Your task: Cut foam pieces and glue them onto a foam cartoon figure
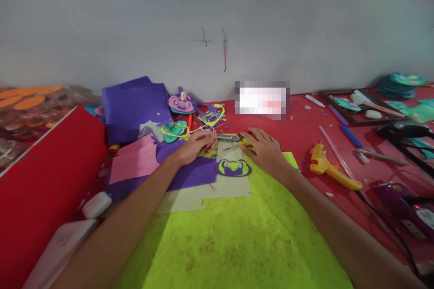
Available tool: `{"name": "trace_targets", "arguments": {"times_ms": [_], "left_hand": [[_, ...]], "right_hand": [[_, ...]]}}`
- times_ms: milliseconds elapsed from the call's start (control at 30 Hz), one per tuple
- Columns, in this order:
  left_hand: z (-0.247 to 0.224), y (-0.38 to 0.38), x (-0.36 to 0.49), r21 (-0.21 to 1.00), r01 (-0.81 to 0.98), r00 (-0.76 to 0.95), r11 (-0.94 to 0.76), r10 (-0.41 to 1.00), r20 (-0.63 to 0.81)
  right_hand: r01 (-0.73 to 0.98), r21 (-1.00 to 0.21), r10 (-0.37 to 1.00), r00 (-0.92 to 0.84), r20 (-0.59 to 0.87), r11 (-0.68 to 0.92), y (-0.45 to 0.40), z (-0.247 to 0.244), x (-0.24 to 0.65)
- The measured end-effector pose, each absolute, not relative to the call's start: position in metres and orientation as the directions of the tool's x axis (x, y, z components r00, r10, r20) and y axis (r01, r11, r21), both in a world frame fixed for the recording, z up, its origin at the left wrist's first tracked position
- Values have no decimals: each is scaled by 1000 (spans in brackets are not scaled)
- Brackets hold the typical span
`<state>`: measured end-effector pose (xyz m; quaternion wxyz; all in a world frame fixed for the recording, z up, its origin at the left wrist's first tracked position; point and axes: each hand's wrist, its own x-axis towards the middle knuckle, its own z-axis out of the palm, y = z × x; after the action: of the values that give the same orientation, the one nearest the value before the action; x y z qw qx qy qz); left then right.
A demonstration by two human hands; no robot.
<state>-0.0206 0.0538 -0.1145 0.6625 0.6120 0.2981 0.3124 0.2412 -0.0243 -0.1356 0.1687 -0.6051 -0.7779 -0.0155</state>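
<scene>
A pair of scissors (228,137) with metal blades and yellow handles lies crosswise between my hands. My right hand (266,151) rests over the handles, its fingers stretched out and partly hiding them. On the left, my left hand (200,146) is closed with curled fingers near the blade tips. Whatever it holds is hidden; a bit of yellow-green material shows beneath it. Just below the blades lies a purple and lime frog-face cutout (233,167), on a pale sheet (233,187). Purple foam sheet (193,174) spreads under my left wrist.
A lime-green sheet (220,239) covers the front. Pink foam (134,160), purple sheets (135,108), a pink frog face (182,103) and scraps (213,116) lie left and behind. Rightward are a yellow glue gun (330,169), a blue pen (351,136) and a dark-framed tray (366,119).
</scene>
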Motion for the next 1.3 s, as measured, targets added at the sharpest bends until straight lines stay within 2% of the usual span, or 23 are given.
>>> {"name": "trace_targets", "arguments": {"times_ms": [267,433,500,600,667,900,1300], "left_hand": [[-113,53,-19,1000,-7,636,29,772,-18],[-113,52,-19,1000,2,632,16,775,-13],[-113,52,-19,1000,6,633,14,774,-15],[-111,52,-18,1000,17,633,6,774,-15],[-110,52,-18,1000,23,631,-2,775,-13],[-113,52,-19,999,38,638,-10,770,-16],[-116,54,-19,1000,14,639,-4,769,-6]], "right_hand": [[950,-175,940,-207,272,259,-23,-133,239],[930,-227,935,-222,276,288,-27,-129,243],[887,-284,920,-294,261,364,-29,-126,248],[746,-398,843,-508,180,534,-33,-118,254],[678,-454,797,-590,133,578,-36,-112,256],[646,-558,801,-595,60,521,-42,-103,248],[584,-625,802,-585,117,518,-43,-106,247]]}}
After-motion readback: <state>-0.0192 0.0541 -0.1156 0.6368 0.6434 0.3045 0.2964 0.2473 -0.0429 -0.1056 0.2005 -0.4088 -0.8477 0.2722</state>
